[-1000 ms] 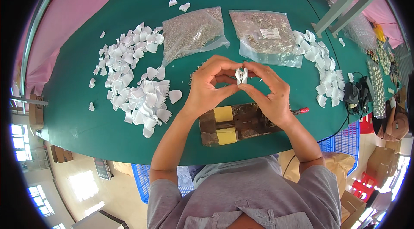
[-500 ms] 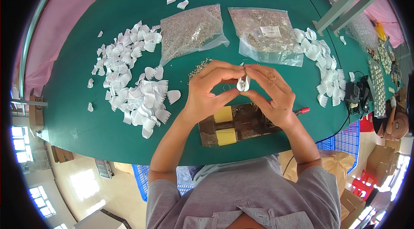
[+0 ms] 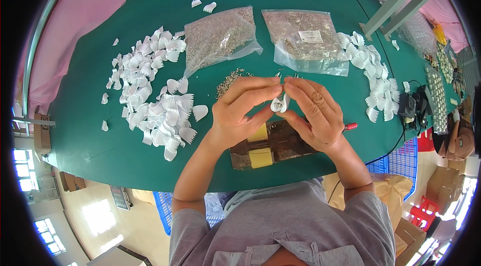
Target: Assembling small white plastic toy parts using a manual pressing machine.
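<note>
Both hands meet over the brown wrapped block, pinching a small white plastic hair claw clip [image 3: 279,104] between thumbs and fingertips. My left hand [image 3: 237,110] grips its left side, and my right hand [image 3: 318,111] its right side. A bit of metal shows inside the clip; the fingers hide the rest. Beside my left fingers lies a heap of small metal springs [image 3: 229,83]. A few thin metal pins [image 3: 295,75] lie just beyond my fingertips. The brown block [image 3: 288,142] with yellow patches is partly covered by my right hand.
White toothed clip pieces [image 3: 145,85] form a large pile at left, with a smaller pile [image 3: 377,75] at right. Two clear bags of metal parts, one left [image 3: 220,38] and one right [image 3: 303,25], lie beyond. A red tool handle [image 3: 350,126] and black adapters [image 3: 415,108] sit at right.
Both hands have shifted slightly left with the clip, which has turned a little. The small ring beside my left fingers no longer shows. More of the springs and pins is visible.
</note>
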Motion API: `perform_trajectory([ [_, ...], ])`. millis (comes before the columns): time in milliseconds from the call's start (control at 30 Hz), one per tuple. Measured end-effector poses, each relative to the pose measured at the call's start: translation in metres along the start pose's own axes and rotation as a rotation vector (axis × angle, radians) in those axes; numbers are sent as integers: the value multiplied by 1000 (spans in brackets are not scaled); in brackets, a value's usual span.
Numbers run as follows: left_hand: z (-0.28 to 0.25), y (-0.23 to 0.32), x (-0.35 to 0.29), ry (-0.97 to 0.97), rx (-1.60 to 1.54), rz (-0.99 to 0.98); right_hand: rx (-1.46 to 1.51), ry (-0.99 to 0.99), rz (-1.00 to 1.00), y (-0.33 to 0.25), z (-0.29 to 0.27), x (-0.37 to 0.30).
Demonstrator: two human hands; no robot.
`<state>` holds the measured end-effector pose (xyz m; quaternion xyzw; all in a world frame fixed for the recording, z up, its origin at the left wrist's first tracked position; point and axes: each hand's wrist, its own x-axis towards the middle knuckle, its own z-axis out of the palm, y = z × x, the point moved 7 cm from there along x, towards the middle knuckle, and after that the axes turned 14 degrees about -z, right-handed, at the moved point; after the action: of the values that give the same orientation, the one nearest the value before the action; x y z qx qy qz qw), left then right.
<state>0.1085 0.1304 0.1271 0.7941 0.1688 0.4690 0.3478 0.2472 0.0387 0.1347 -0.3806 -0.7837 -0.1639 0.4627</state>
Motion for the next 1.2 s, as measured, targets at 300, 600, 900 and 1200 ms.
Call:
perform_trajectory([
  [300, 7, -1, -1, -90, -52, -137, 61, -39, 32, 9, -7, 1],
  [600, 11, -23, 1, -159, -200, -293, 450, -35, 512, 36, 12, -19],
  [900, 17, -41, -4, -192, 81, -289, 386, -40, 721, 47, 33, -41],
  [1200, 22, -66, -6, -283, -329, -491, 486, -8, 786, 53, 43, -48],
])
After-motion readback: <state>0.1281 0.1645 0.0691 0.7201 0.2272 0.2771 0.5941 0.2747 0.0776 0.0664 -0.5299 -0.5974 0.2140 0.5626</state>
